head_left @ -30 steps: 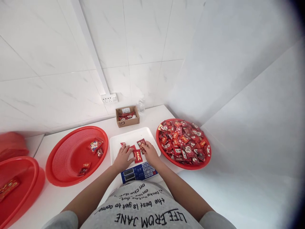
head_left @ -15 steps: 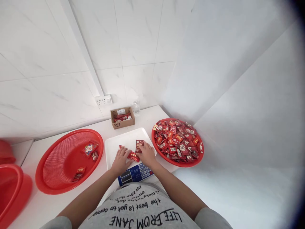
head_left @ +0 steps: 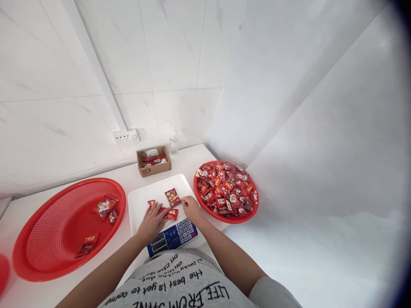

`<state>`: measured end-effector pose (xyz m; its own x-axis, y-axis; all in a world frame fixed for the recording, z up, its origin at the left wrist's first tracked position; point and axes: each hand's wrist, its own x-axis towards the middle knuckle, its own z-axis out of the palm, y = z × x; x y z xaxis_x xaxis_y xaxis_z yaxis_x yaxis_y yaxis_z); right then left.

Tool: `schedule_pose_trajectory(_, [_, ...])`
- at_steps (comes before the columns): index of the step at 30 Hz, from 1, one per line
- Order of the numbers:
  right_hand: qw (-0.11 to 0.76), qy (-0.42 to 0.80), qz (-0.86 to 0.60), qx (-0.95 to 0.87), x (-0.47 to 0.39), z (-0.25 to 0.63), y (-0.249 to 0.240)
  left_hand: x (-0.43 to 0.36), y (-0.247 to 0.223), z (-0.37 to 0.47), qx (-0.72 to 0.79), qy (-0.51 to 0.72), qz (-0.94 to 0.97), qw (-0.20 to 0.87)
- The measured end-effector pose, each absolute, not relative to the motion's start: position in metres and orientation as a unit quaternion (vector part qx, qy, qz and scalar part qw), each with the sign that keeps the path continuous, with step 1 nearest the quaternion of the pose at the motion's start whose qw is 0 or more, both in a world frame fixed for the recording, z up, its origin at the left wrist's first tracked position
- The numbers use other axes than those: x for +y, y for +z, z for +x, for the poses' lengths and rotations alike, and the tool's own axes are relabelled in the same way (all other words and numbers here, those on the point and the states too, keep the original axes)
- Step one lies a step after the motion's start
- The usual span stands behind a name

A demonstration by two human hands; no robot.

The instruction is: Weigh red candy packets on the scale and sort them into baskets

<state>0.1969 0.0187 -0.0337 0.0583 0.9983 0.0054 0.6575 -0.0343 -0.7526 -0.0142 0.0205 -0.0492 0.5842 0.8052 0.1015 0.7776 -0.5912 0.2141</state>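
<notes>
A white-topped weighing scale [head_left: 139, 204] with a blue keypad panel [head_left: 175, 236] stands before me. My left hand [head_left: 151, 226] lies on its plate, fingers stretched out over small red packets; one bright red packet [head_left: 171, 214] shows beyond the fingertips, another [head_left: 150, 202] peeks out above them. A dark red packet [head_left: 173, 197] with yellow print lies flat on the plate. At its right edge is my right hand [head_left: 192, 210], fingers curled in, with the tips pinched at the packet's corner. What lies under the left palm is hidden.
Right of the scale, a red basket [head_left: 231, 222] is heaped with red packets. A larger red basket [head_left: 48, 268] at left holds a few. Behind stand a cardboard box [head_left: 156, 170] of packets and a clear plastic container [head_left: 173, 146]. Another red rim [head_left: 2, 271] shows far left.
My view has swung right. My right hand has drawn off the dark red packet to its right edge, uncovering it. My left hand has flattened over the bright red packets.
</notes>
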Motion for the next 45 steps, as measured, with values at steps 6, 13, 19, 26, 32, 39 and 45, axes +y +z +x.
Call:
schedule_pose_trajectory(6, [0.208,0.250,-0.706,-0.629,0.022,0.191,-0.018,0.020,-0.047,-0.012,0.454,0.098,0.882,0.075])
schedule_pose_trajectory(13, [0.165,0.232,-0.729,-0.622,0.030,0.169,-0.010,0.021,-0.040,-0.002,0.437,0.070,0.893,0.083])
schedule_pose_trajectory(19, [0.309,0.311,-0.690,-0.576,0.033,0.171,-0.021,0.021,-0.035,0.005,0.420,0.056,0.900,0.103])
schedule_pose_trajectory(26, [0.481,0.319,-0.664,-0.475,0.020,0.245,-0.008,0.019,-0.041,-0.007,0.421,0.079,0.897,0.107])
schedule_pose_trajectory(32, [0.468,0.270,-0.722,-0.433,-0.006,0.322,0.007,0.022,-0.052,-0.021,0.454,0.110,0.880,0.090])
schedule_pose_trajectory(39, [0.400,0.152,-0.801,-0.418,0.002,0.387,0.001,0.021,-0.051,-0.033,0.470,0.122,0.871,0.079])
schedule_pose_trajectory(45, [0.269,0.069,-0.858,-0.432,0.039,0.412,-0.001,0.015,-0.048,-0.037,0.492,0.107,0.861,0.074])
